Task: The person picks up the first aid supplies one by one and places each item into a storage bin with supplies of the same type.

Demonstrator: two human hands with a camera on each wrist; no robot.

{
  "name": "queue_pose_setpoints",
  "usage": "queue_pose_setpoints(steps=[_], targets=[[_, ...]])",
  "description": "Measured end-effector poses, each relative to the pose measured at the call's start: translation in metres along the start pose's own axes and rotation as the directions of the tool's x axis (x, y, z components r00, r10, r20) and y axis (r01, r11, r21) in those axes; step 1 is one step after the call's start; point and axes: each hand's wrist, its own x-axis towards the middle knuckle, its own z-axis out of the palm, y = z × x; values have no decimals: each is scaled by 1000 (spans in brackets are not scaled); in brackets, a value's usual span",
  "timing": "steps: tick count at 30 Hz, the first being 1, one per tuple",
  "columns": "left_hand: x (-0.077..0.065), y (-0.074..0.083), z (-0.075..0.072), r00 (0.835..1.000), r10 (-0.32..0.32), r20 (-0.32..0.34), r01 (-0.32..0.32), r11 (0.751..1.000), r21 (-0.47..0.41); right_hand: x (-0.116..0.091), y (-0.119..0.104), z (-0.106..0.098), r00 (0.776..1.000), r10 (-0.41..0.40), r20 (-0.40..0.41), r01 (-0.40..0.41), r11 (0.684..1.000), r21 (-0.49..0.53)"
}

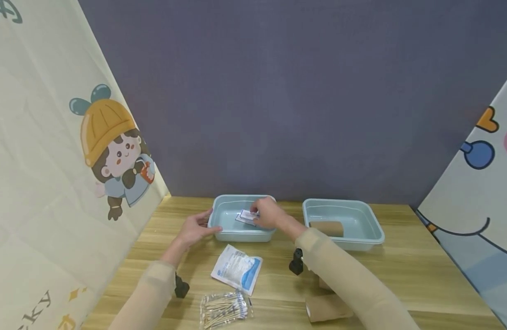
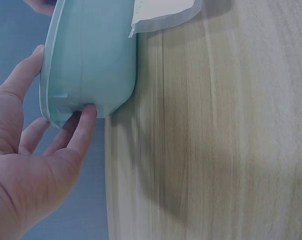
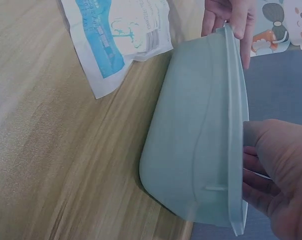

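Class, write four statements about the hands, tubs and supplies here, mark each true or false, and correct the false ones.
1. The left hand holds the left plastic tub. True.
2. The right hand reaches into the right plastic tub. False: it reaches into the left plastic tub, at the small white packets.
3. A brown roll lies in the right plastic tub. True.
4. The clear bag of cotton swabs lies inside the left plastic tub. False: it lies on the wooden tabletop.
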Motion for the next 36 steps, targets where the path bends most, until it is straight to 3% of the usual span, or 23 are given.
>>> queue_pose_setpoints(steps=[6,13,21,36], targets=[[0,1,2,1000,5,-5,-5,1000,-10,-1,2,4,1000,-22,-13,22,1000,-9],[-4,-2,-1,1000,9,5,-9,1000,-8,-7,-6,6,1000,8,-2,-8,1000,-1],[-8,-2,-6,1000,11,14,-11,1000,-1,-11,-13,4,999,-37,-11,37,999,23],[-17,-10,-21,997,19,73,-20,1000,17,-32,-47,-11,998,38,-53,-31,990,135]])
